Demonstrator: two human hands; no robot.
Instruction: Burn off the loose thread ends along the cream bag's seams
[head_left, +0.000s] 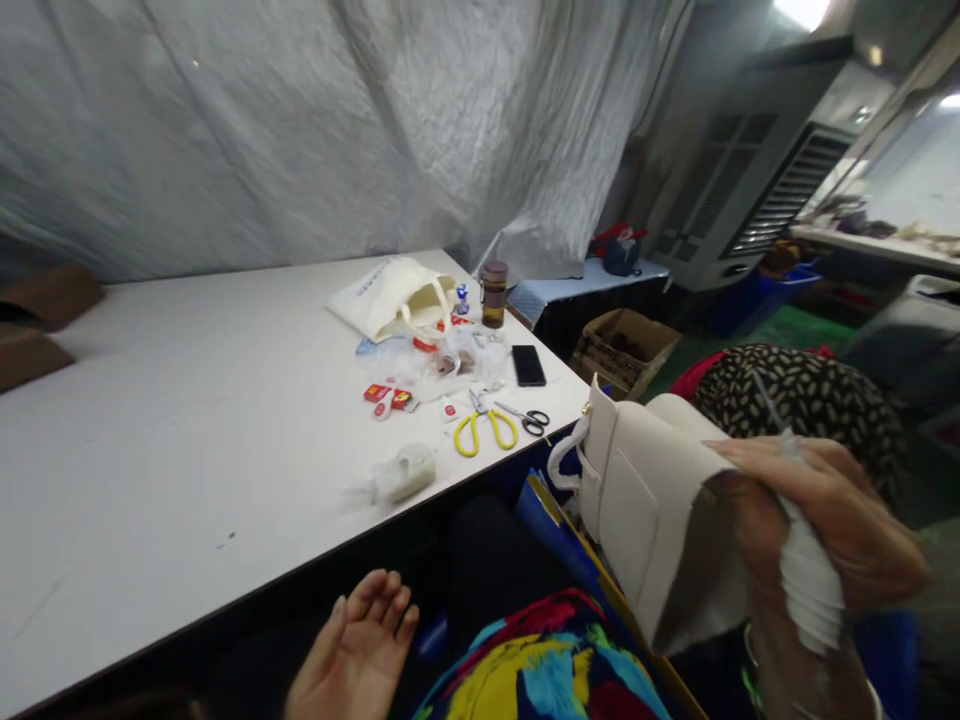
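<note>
My right hand grips the edge of a white handbag at the right. Across the same hand lies a thin pointed tool with a white-wrapped handle, its tip sticking up past the fingers. The bag is tilted beyond the table's near right edge, with its wrapped handle toward the table and its grey-brown inner side partly showing. Below the table edge, my left hand is palm up with fingers loosely curled and nothing in it.
On the white table lie yellow-handled scissors, black-handled scissors, a phone, a plastic-wrapped bundle, a cloth bag and a bottle. A person in patterned clothing is close behind the handbag.
</note>
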